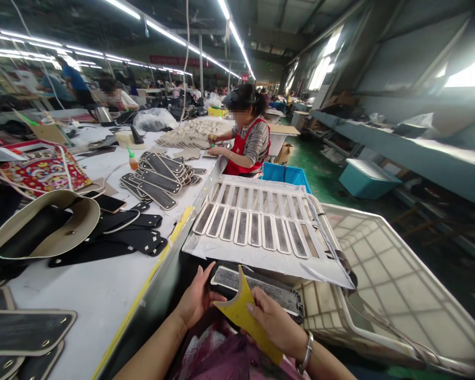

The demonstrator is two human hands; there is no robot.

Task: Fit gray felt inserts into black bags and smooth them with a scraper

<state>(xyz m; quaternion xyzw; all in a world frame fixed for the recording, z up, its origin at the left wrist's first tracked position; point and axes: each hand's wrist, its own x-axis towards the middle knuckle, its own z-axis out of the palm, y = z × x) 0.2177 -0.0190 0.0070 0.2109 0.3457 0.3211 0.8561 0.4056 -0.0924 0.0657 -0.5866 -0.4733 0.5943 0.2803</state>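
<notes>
My left hand [196,298] grips the near end of a long grey strip with a pale border [261,289], thumb up along its edge. My right hand [275,322] pinches a yellow curved card [243,311] and presses it against the strip. A metal bracelet sits on that wrist. Just beyond, a white sheet [257,258] carries two rows of similar strips laid side by side.
The long white worktable [98,295] on the left holds black strips, a tan curved piece [47,224] and a patterned cloth. A person in a red apron [247,140] works farther along. A white wire-grid crate [383,279] stands at right, blue bins beyond.
</notes>
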